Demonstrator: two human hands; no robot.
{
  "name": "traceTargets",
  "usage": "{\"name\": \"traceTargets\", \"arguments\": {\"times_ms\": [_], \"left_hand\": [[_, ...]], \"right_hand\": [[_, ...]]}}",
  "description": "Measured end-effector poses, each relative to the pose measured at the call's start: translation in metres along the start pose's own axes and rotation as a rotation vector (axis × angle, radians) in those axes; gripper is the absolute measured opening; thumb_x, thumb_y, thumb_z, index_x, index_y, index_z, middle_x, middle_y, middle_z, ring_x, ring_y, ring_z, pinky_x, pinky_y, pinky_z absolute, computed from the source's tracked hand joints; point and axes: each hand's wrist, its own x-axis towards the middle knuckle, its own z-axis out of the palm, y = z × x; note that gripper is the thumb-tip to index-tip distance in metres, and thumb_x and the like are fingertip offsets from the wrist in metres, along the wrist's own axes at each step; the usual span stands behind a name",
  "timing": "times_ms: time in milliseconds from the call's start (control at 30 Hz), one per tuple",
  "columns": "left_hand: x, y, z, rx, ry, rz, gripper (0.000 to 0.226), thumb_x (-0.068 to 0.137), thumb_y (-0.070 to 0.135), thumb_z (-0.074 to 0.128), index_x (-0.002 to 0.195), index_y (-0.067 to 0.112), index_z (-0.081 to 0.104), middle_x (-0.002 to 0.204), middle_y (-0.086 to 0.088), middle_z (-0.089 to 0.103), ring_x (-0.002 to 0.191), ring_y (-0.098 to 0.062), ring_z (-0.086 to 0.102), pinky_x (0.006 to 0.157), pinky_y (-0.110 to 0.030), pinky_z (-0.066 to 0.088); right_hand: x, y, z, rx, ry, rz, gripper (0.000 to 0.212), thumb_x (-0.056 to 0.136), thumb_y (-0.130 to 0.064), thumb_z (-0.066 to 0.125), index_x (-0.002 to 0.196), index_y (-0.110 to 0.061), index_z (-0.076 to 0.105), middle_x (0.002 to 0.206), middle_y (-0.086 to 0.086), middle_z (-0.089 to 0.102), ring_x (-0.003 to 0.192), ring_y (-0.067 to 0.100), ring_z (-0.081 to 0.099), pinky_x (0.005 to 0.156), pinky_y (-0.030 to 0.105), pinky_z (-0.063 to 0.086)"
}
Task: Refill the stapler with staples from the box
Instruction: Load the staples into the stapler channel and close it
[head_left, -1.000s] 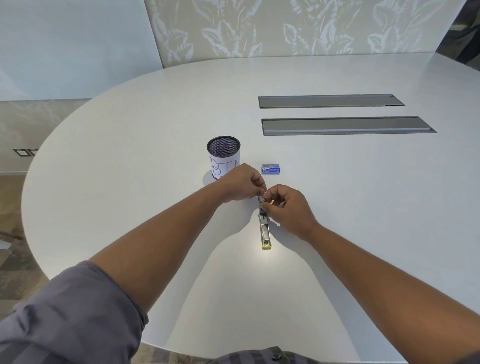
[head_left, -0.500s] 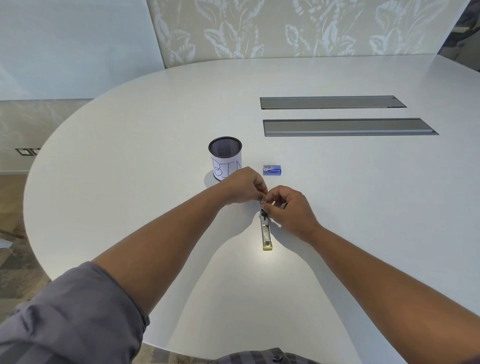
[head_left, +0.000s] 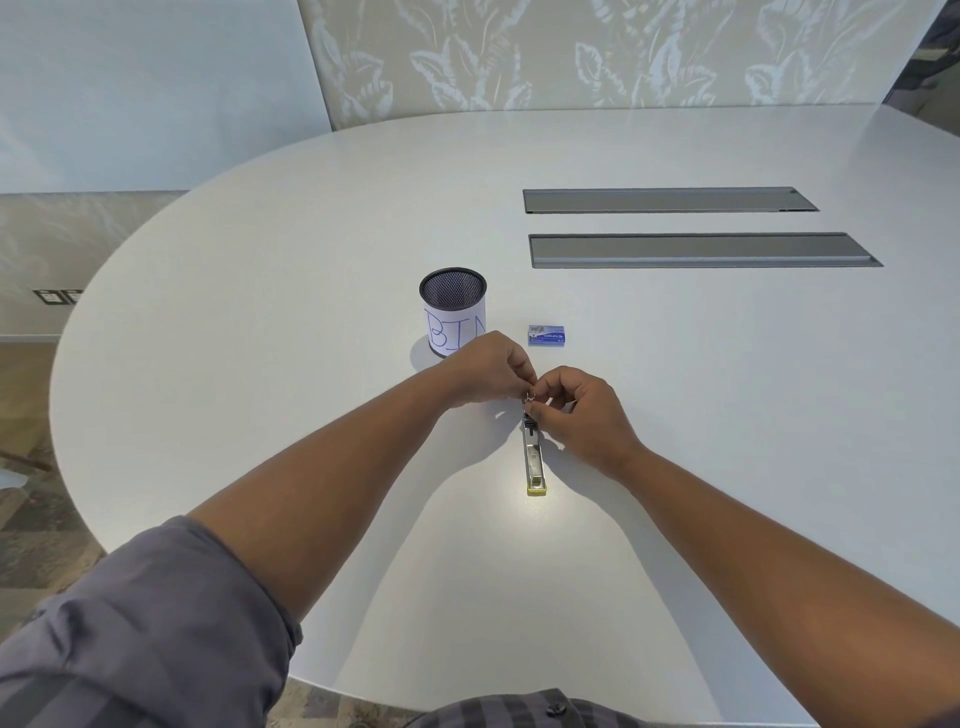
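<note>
Both hands, left hand (head_left: 491, 371) and right hand (head_left: 582, 415), pinch something small and metallic, likely a brittle staple strip, at the far end of the stapler (head_left: 534, 457); best held lightly by its sides.

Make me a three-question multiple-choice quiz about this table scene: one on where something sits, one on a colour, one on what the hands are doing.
1. Where is the staple box?
A. Inside the mesh cup
B. On the table, right of the mesh cup
C. On top of the stapler

2. What colour is the staple box?
A. Blue
B. Red
C. Green

3. What are the hands doing?
A. Both lie flat on the table
B. Only one touches anything
C. Both have fingers curled at the far end of the stapler

Answers:
1 B: the box lies on the white table beside the mesh cup marked BIN.
2 A: its faces are blue.
3 C: the left hand and right hand meet, pinching at the far end of the stapler.
</note>
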Motion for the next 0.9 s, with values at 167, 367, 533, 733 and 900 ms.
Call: {"name": "traceTargets", "arguments": {"times_ms": [167,367,533,733,900], "left_hand": [[-0.0022,-0.0013,0.0021,-0.054,0.007,-0.014,0.01,0.075,0.008,0.082,0.078,0.017,0.078,0.063,0.008,0.068,0.062,-0.008,0.059,0.063,-0.025,0.05],[-0.0046,0.0001,0.0031,-0.203,-0.013,-0.115,0.043,0.074,0.001,0.081,0.112,0.01,0.063,0.087,-0.008,0.062,0.073,-0.021,0.058,0.072,-0.036,0.054],[-0.0019,0.0007,0.0027,-0.241,-0.054,-0.205,0.058,0.074,0.001,0.081,0.125,0.013,0.054,0.098,-0.009,0.06,0.079,-0.023,0.059,0.074,-0.034,0.053],[0.0023,0.0021,0.0039,-0.276,-0.033,-0.26,0.052,0.074,-0.001,0.078,0.12,0.014,0.058,0.089,-0.006,0.061,0.071,-0.017,0.059,0.056,-0.023,0.051],[0.0038,-0.0012,0.0068,-0.326,0.009,-0.253,0.04,0.078,-0.006,0.071,0.114,0.01,0.063,0.081,-0.009,0.06,0.065,-0.022,0.057,0.062,-0.027,0.051]], "right_hand": [[0.0002,-0.0006,-0.0002,-0.014,0.003,-0.01,0.012,0.084,-0.012,0.078,0.083,-0.021,0.07,0.068,-0.001,0.062,0.057,0.01,0.053,0.058,0.027,0.046],[0.0008,-0.0002,-0.0006,-0.005,0.0,-0.011,0.018,0.084,-0.01,0.078,0.08,-0.025,0.069,0.061,-0.013,0.059,0.053,0.007,0.051,0.052,0.021,0.044],[0.0016,0.0007,0.0,-0.004,0.001,-0.014,0.017,0.083,-0.01,0.078,0.08,-0.024,0.069,0.063,-0.009,0.06,0.051,0.005,0.05,0.051,0.019,0.043],[0.0018,0.0017,-0.0002,-0.007,-0.003,-0.016,0.017,0.083,-0.01,0.078,0.08,-0.024,0.068,0.064,-0.008,0.059,0.053,0.008,0.05,0.053,0.026,0.045],[0.0024,0.003,0.0002,-0.003,0.001,-0.01,0.013,0.084,-0.012,0.078,0.082,-0.02,0.069,0.064,-0.011,0.058,0.055,0.01,0.051,0.057,0.029,0.045]]}}
